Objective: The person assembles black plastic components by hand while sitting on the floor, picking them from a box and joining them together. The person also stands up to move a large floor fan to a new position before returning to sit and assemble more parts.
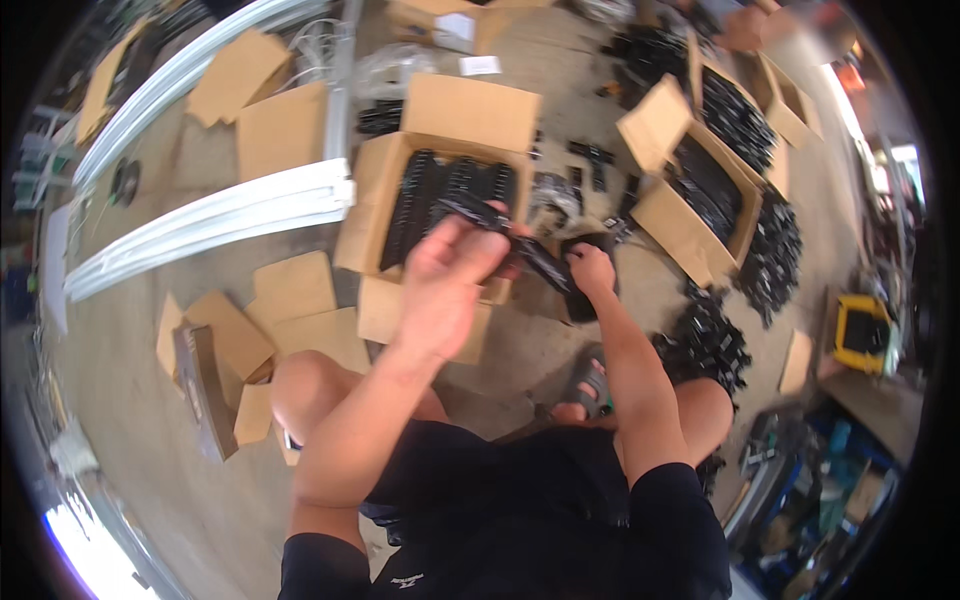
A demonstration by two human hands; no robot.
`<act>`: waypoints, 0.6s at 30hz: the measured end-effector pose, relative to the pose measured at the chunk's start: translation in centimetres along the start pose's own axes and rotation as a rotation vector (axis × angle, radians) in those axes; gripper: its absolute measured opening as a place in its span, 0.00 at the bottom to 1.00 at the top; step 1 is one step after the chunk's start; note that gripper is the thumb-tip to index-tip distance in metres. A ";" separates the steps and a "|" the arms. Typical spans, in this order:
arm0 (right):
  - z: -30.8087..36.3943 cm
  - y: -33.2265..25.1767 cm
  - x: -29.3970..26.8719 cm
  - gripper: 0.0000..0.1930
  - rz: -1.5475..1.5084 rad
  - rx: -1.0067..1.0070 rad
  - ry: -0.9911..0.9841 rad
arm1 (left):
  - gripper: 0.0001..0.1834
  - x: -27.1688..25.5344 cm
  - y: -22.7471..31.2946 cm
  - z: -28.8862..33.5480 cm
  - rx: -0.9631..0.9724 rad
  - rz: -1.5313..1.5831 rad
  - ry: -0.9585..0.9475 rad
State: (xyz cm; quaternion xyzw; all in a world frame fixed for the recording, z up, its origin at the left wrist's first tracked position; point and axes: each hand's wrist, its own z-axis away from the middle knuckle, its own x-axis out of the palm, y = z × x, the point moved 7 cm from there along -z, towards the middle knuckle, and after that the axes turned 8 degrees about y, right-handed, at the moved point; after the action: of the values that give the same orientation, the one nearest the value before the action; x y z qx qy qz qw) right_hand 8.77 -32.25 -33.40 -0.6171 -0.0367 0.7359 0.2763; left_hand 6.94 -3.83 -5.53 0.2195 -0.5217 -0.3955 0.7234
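My left hand (445,290) is closed round a long black part (468,208), thumb and fingers pressed together near its middle. It is held over the near right corner of an open cardboard box (470,105), in which similar black parts (455,185) stand in tight rows. My right hand (592,268) has its fingers bent together at a dark object (590,300) on the floor side; what they pinch is hidden. Between both hands slants another black piece (543,262), and I cannot tell whether it joins the part in my left hand.
To the right stands a second open carton (740,225) of black parts, with heaps of black pieces (705,345) beside it. White metal profiles (220,220) lie at left. Flattened cardboard (300,310) rests near my left knee. A yellow-black case (862,333) is far right; another person's arm (770,28) shows beyond.
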 end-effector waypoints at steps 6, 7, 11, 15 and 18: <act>-3.1 1.0 6.5 0.16 0.032 -0.036 0.002 | 0.13 2.0 0.4 0.9 -0.001 -0.034 -0.030; -2.5 0.8 6.4 0.15 -0.005 -0.054 0.034 | 0.13 2.2 0.5 0.8 0.019 0.053 -0.038; 0.5 -0.8 4.4 0.14 -0.128 -0.154 0.080 | 0.13 0.2 -0.4 1.4 -0.035 0.065 -0.046; 0.6 -0.1 0.5 0.13 -0.362 -0.421 0.078 | 0.12 -0.4 -0.9 0.3 0.066 0.083 0.068; 0.7 -2.6 -4.5 0.11 -0.294 -0.497 0.111 | 0.12 -1.6 0.6 -0.3 0.136 0.182 0.221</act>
State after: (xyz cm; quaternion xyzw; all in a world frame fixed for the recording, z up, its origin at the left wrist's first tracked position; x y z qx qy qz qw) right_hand 9.48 -31.89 -28.25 -0.6934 -0.2896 0.6215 0.2217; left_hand 7.16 -2.26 -6.14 0.2618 -0.4821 -0.2654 0.7928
